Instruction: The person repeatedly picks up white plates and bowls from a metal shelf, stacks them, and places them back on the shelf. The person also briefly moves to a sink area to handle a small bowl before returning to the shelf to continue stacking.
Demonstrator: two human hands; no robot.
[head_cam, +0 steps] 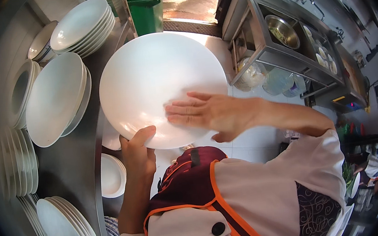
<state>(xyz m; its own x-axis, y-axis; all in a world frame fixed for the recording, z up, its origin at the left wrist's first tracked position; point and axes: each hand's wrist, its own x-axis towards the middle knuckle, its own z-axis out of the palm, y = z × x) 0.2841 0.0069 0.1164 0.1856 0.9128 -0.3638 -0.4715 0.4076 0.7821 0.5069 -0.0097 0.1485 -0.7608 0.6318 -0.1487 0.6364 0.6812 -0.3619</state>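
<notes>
A large white round plate (159, 69) is held out before me, its broad smooth face towards the camera. My left hand (140, 151) grips its lower left rim, thumb on the face and the fingers mostly hidden behind. Flat against the lower right part of the face lies my right hand (206, 114), palm down with the fingers stretched out. Whether there is anything under the palm cannot be seen. To the left, stacked white plates (55, 98) stand on a steel shelf (79, 165).
More white plates (113, 175) sit on a lower shelf. Behind the plate is a green bin (145, 14) near a doorway. At right stands a steel sink (258, 54) holding a metal bowl (282, 32) and several small white dishes. Another person (373, 170) is far right.
</notes>
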